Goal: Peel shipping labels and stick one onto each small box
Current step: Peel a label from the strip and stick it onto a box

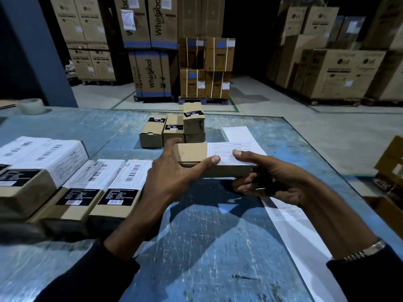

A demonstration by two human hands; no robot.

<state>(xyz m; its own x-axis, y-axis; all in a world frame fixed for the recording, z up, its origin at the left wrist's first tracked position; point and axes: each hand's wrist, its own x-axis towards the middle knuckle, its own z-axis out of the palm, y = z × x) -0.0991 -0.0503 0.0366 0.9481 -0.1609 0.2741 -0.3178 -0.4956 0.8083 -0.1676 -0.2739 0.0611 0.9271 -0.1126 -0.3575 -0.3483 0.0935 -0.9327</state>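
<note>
Both hands hold a small brown box (192, 152) above the blue table (218, 236). A white shipping label (229, 150) lies on its top, over the right half. My left hand (174, 182) grips the box's left end, its thumb pressing the label's near edge. The box's right end sits in my right hand (268, 179), whose thumb rests on the label and whose fingers curl beneath. Three labelled boxes (72, 186) lie in a row at the left. Several unlabelled small boxes (172, 127) stand at the table's middle back.
A white label backing sheet (303, 234) lies on the table to the right, under my right arm. A tape roll (30, 106) sits at the far left corner. Large appliance cartons (152, 75) stand stacked on the floor beyond. More cardboard boxes (390, 162) are at the right edge.
</note>
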